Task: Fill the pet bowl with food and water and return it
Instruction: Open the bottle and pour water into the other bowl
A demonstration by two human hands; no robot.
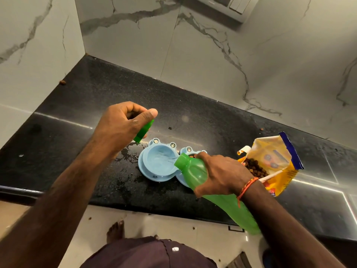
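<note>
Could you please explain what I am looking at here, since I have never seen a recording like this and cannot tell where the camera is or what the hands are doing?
There is no machine: one camera sits on a person's head, looking down at their two bare hands over a black stone counter. The right hand grips a tilted green water bottle, pouring water into the left cup of a light blue double pet bowl. The left hand, raised above the counter, holds the bottle's green cap. Beside the bowl lies an open yellow pet food bag with brown kibble showing. Some water is spilled around the bowl.
</note>
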